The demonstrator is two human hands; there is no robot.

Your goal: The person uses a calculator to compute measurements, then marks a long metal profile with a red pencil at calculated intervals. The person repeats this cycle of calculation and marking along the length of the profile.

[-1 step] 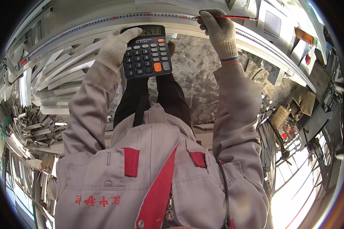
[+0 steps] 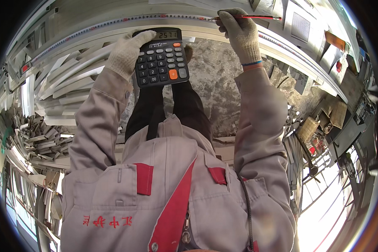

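My left hand, in a white knit glove, holds a black calculator from its left side, with the lit display facing me. My right hand, also gloved, grips a red pencil. The pencil's tip rests against a tape measure stretched along a long pale metal profile in front of me. Both arms wear grey work-jacket sleeves with red trim.
Stacked pale metal profiles lie at the left, with a heap of short offcuts below them. Grey concrete floor shows beyond my dark trousers. Papers and boxes crowd the right side.
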